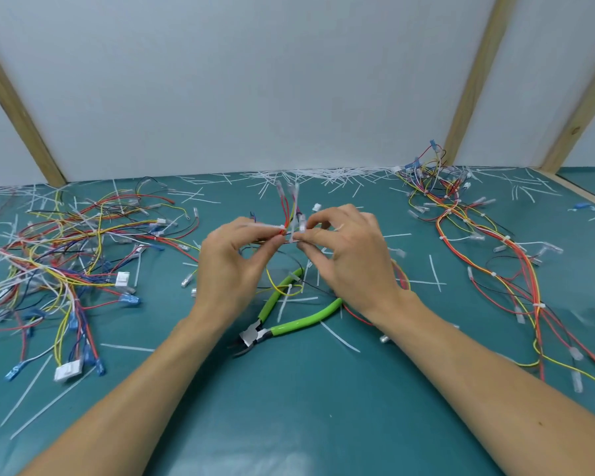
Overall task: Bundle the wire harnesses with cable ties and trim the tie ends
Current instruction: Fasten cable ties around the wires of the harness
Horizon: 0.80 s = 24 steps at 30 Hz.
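Your left hand (pixel 231 266) and right hand (pixel 344 255) both pinch the harness (pixel 289 214) above the cutters (pixel 275 324). Cinch the tie (pixel 270 227) snug, wires kept parallel.

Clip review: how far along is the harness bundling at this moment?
Done: the harnesses on the right carry white ties, and cut tie ends litter the mat's far edge. In hand: the left hand and right hand hold a small wire bundle with a cable tie. Left: the loose tangle on the left; the green-handled cutters lie unused, so trimming is still pending.
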Each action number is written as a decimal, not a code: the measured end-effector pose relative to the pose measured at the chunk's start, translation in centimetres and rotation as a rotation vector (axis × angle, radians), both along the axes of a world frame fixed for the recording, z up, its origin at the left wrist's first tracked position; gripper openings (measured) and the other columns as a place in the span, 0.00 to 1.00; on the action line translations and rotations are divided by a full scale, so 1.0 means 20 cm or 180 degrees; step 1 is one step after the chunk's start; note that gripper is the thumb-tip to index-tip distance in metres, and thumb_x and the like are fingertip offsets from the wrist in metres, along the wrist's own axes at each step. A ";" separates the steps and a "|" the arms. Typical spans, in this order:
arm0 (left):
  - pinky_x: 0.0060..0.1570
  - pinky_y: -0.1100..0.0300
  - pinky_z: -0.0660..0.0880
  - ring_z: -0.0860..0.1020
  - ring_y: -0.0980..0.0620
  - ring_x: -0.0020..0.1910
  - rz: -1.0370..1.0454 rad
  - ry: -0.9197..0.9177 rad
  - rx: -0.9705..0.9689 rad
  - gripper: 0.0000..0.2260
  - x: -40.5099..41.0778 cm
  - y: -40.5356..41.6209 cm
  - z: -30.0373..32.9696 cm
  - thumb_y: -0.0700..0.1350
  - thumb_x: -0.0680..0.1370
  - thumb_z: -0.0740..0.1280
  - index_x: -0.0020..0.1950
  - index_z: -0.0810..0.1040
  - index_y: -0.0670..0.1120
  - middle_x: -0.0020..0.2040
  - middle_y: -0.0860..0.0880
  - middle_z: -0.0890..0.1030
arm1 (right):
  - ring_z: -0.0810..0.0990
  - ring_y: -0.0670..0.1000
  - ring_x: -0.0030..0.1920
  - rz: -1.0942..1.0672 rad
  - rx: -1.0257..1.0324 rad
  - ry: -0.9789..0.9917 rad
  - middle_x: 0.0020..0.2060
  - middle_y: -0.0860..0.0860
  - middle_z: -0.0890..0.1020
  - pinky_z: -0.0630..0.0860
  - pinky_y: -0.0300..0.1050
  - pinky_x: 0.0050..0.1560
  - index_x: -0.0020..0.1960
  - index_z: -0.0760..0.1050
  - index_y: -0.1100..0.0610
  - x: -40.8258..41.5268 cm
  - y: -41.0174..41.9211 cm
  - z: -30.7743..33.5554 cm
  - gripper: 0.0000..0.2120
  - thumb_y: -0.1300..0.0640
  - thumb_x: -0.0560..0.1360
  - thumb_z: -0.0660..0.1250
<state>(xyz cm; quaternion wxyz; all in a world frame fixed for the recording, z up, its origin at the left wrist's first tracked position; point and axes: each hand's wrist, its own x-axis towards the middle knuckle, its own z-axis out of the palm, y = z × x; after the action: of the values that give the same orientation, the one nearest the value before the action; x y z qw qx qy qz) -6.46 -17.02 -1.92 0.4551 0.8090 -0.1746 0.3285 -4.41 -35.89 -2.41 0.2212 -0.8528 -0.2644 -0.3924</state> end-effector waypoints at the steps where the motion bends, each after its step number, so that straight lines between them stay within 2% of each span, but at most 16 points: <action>1: 0.47 0.52 0.75 0.81 0.48 0.41 0.0172 -0.0248 0.0280 0.04 0.00 -0.01 0.00 0.42 0.76 0.75 0.50 0.87 0.47 0.40 0.50 0.83 | 0.81 0.55 0.52 -0.0005 0.0029 0.0100 0.49 0.48 0.84 0.73 0.53 0.53 0.52 0.88 0.50 0.00 0.00 -0.01 0.05 0.54 0.76 0.76; 5: 0.49 0.53 0.71 0.77 0.45 0.39 0.0714 -0.1136 0.0999 0.05 0.01 0.01 0.01 0.43 0.77 0.75 0.52 0.88 0.48 0.39 0.49 0.80 | 0.81 0.56 0.56 0.0265 0.0249 0.0396 0.53 0.49 0.84 0.72 0.54 0.61 0.56 0.86 0.53 0.02 0.00 -0.01 0.10 0.54 0.77 0.72; 9: 0.51 0.51 0.72 0.73 0.50 0.41 0.0815 -0.1685 0.1274 0.05 0.01 0.02 0.03 0.43 0.80 0.72 0.50 0.88 0.48 0.42 0.49 0.83 | 0.82 0.56 0.55 0.0344 0.0349 0.0347 0.51 0.50 0.84 0.72 0.53 0.60 0.56 0.86 0.53 0.02 0.00 -0.02 0.08 0.58 0.79 0.72; 13: 0.51 0.52 0.72 0.75 0.51 0.43 0.0717 -0.1472 0.1155 0.04 0.01 0.02 0.01 0.43 0.78 0.74 0.51 0.87 0.49 0.44 0.51 0.84 | 0.82 0.56 0.54 0.0255 0.0349 0.0219 0.50 0.49 0.85 0.73 0.55 0.58 0.54 0.87 0.54 0.03 -0.01 -0.01 0.06 0.59 0.78 0.73; 17: 0.52 0.53 0.76 0.80 0.59 0.47 0.0334 -0.0471 0.0463 0.08 0.02 0.03 -0.01 0.46 0.79 0.72 0.58 0.84 0.50 0.48 0.53 0.83 | 0.82 0.54 0.51 0.0178 0.0335 0.0204 0.47 0.48 0.85 0.73 0.54 0.57 0.53 0.87 0.52 0.01 0.00 -0.01 0.06 0.57 0.78 0.73; 20: 0.55 0.51 0.76 0.80 0.58 0.52 0.0565 0.0062 0.0128 0.15 0.03 0.04 -0.03 0.51 0.79 0.71 0.65 0.77 0.52 0.51 0.54 0.82 | 0.81 0.54 0.49 0.0108 0.0323 0.0511 0.45 0.49 0.84 0.71 0.51 0.55 0.53 0.87 0.52 0.00 0.00 0.00 0.06 0.56 0.79 0.72; 22: 0.56 0.49 0.74 0.77 0.58 0.53 0.0920 -0.0006 0.0137 0.17 0.03 0.05 -0.02 0.51 0.78 0.72 0.65 0.75 0.52 0.54 0.53 0.79 | 0.80 0.54 0.49 0.0073 0.0303 0.0639 0.45 0.49 0.83 0.70 0.50 0.53 0.54 0.87 0.51 0.00 -0.01 0.00 0.06 0.55 0.80 0.72; 24: 0.56 0.48 0.70 0.74 0.53 0.53 0.1259 -0.0352 0.0352 0.15 0.02 0.05 0.01 0.49 0.76 0.72 0.61 0.77 0.50 0.54 0.51 0.76 | 0.79 0.54 0.48 0.0051 0.0266 0.0685 0.45 0.49 0.83 0.69 0.48 0.51 0.54 0.87 0.51 0.00 0.00 0.00 0.07 0.55 0.80 0.71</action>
<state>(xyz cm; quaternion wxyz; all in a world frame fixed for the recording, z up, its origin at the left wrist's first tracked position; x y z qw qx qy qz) -6.02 -15.94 -1.75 0.3264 0.8320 -0.0548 0.4452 -4.37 -35.96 -2.43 0.2868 -0.8778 -0.2293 -0.3076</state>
